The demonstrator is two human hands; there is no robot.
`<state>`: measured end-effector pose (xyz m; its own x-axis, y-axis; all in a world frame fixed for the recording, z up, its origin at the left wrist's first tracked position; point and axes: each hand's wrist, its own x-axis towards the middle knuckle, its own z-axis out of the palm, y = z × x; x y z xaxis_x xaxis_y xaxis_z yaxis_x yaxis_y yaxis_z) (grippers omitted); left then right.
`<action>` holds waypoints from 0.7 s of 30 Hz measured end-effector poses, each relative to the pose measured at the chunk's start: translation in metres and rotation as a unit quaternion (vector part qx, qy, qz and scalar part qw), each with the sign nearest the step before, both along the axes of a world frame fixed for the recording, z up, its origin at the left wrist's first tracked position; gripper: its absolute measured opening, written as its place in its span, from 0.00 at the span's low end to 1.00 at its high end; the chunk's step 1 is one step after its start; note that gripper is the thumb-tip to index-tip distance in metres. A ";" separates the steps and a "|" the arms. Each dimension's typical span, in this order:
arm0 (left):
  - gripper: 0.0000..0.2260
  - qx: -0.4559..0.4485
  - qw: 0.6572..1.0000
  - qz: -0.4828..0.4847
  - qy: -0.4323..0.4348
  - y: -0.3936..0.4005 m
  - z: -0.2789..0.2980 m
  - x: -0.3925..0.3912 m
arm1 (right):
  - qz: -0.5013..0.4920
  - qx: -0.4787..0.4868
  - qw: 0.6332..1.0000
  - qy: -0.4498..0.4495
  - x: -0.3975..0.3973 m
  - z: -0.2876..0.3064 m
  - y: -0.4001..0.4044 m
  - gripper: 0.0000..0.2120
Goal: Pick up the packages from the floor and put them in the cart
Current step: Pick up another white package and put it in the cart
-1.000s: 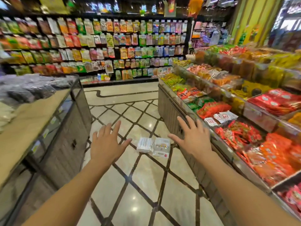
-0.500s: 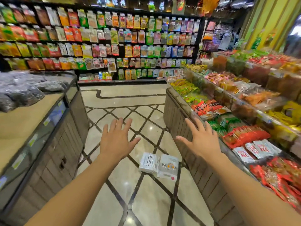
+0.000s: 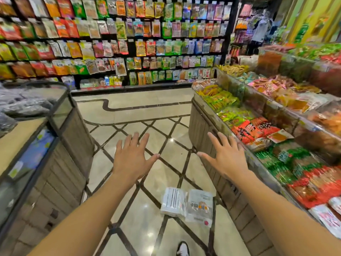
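Observation:
Two white packages lie side by side on the tiled floor: a left package (image 3: 173, 201) with a barcode-like print and a right package (image 3: 200, 207) with an orange picture. My left hand (image 3: 133, 157) is held out in front of me, fingers spread, holding nothing. My right hand (image 3: 225, 156) is also stretched forward with fingers apart and empty. Both hands hover above the floor, beyond the packages. No cart is in view.
A snack display counter (image 3: 206, 137) full of bagged goods runs along the right, close to the packages. A wooden counter (image 3: 70, 133) stands on the left. A wall rack of hanging snack bags (image 3: 129, 43) closes the aisle ahead. My shoe (image 3: 183, 248) shows at the bottom.
I have moved forward along the aisle: the packages have slid from ahead of my hands to below them, nearer my feet. Both hands stay open and stretched out.

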<state>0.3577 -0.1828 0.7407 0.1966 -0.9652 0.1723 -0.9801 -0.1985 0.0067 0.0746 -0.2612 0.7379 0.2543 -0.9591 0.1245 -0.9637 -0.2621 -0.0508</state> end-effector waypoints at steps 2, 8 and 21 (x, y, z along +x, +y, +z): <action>0.38 0.003 1.000 0.006 0.001 -0.043 -0.011 0.006 | 0.007 0.008 1.000 -0.011 0.014 -0.014 -0.044 0.51; 0.35 0.014 0.999 -0.030 -0.016 -0.173 -0.044 0.013 | 0.052 0.013 0.997 -0.052 0.058 -0.055 -0.169 0.38; 0.28 0.001 0.997 -0.073 0.037 -0.359 -0.201 0.042 | 0.047 0.021 0.991 -0.121 0.103 -0.229 -0.333 0.32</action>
<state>0.4000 -0.5415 0.5402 0.0660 -0.9848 0.1610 -0.9953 -0.0536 0.0802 0.1774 -0.5940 0.5090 0.3095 -0.9385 0.1531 -0.8936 -0.3421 -0.2907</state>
